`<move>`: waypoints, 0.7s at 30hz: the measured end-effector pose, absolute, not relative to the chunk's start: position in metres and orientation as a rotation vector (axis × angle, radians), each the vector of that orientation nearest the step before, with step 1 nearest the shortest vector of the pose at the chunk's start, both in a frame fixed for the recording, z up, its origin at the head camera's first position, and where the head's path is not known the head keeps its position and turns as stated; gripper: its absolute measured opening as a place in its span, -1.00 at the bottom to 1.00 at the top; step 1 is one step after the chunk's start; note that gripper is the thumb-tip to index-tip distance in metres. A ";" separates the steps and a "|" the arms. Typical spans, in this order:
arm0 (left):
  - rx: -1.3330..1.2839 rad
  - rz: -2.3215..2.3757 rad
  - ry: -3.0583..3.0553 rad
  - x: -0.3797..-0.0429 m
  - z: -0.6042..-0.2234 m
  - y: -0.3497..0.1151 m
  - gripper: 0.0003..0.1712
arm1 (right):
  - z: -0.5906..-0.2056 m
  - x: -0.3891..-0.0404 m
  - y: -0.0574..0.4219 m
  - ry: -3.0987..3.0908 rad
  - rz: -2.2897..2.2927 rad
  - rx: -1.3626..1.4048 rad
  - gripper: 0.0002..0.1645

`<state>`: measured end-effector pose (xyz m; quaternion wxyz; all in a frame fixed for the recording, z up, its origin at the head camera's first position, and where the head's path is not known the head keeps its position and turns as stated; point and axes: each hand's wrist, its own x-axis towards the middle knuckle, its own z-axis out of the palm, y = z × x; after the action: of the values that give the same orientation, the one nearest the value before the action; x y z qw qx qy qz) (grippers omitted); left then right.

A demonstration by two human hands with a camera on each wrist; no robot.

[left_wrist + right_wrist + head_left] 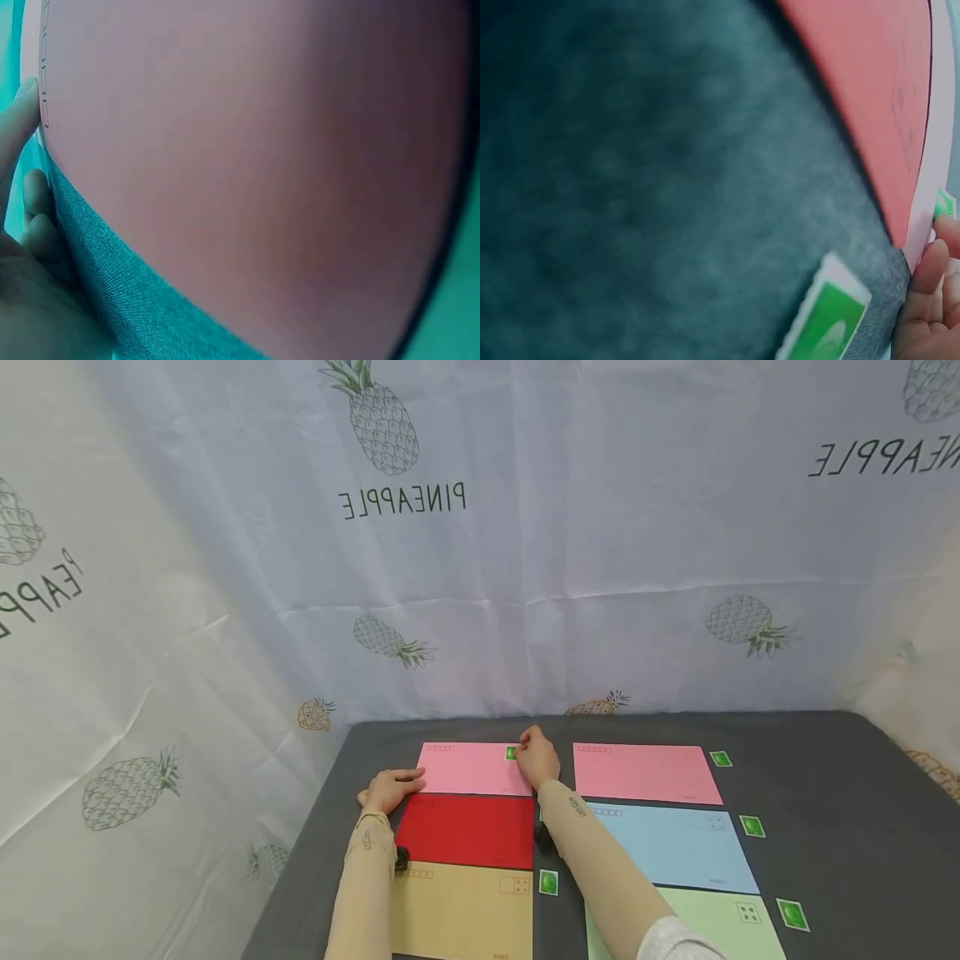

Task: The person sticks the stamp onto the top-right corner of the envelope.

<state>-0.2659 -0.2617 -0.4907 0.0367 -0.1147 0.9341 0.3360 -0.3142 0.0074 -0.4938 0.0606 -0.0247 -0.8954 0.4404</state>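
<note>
My left hand rests at the left edge of the upper left pink envelope, its fingertips on the paper. In the left wrist view one straight finger lies on that edge, beside the row of printed boxes. At the envelope's top right corner my right hand pinches a small green stamp between thumb and finger. The right wrist view shows the fingertips right at this stamp, partly covering it. Below lies a red envelope, with another stamp beside it, mostly hidden by my right arm in the head view.
A tan envelope lies nearest on the left, a stamp beside it. The right column holds pink, blue and green envelopes, each with a stamp to its right. A pineapple-print curtain hangs behind the dark table.
</note>
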 end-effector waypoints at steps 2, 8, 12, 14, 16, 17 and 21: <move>-0.343 1.031 2.872 -0.266 -0.492 -0.262 -0.61 | -0.494 -0.314 0.007 -2.711 1.313 -0.081 -0.90; -0.336 1.040 2.881 -0.266 -0.489 -0.260 -0.61 | -0.496 -0.319 0.006 -2.754 1.252 -0.096 -0.91; -0.348 1.025 2.875 -0.267 -0.492 -0.261 -0.62 | -0.497 -0.320 0.006 -2.777 1.227 -0.095 -0.90; -0.354 1.019 2.870 -0.267 -0.492 -0.261 -0.62 | -0.498 -0.321 0.006 -2.784 1.218 -0.088 -0.90; -0.346 1.014 2.872 -0.267 -0.493 -0.262 -0.61 | -0.499 -0.323 0.006 -2.790 1.201 -0.082 -0.91; -0.342 1.017 2.872 -0.268 -0.493 -0.262 -0.61 | -0.500 -0.324 0.006 -2.795 1.193 -0.083 -0.92; -0.337 1.030 2.871 -0.269 -0.493 -0.264 -0.59 | -0.501 -0.327 0.004 -2.808 1.165 -0.084 -0.95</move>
<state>-0.2690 -0.2636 -0.4927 0.0363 -0.1096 0.9349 0.3355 -0.3269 0.0044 -0.5006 0.0503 -0.0275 -0.9221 0.3828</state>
